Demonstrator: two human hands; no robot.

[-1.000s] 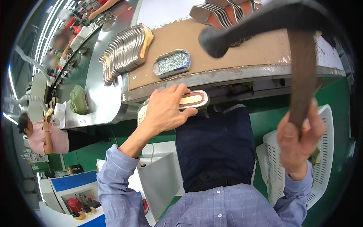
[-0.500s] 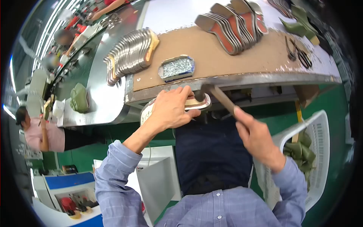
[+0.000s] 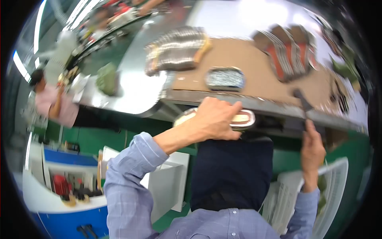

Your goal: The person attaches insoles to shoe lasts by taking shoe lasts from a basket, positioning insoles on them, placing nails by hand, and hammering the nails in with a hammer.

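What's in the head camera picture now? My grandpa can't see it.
A person's left hand holds a shoe-shaped piece by the bench, and the right hand holds a hammer. A box of small silvery bits sits on top.

Box (image 3: 225, 79) on bench (image 3: 258, 104) btwn L stack (image 3: 177, 49) & R stack (image 3: 289, 55); last (image 3: 241, 118) in front, 1 basket (image 3: 336, 187) lower R.

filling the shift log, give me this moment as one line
left hand: holding shoe sole by bench edge | right hand: holding hammer, apart from sole | bench: box of metal bits, stacked curved pieces
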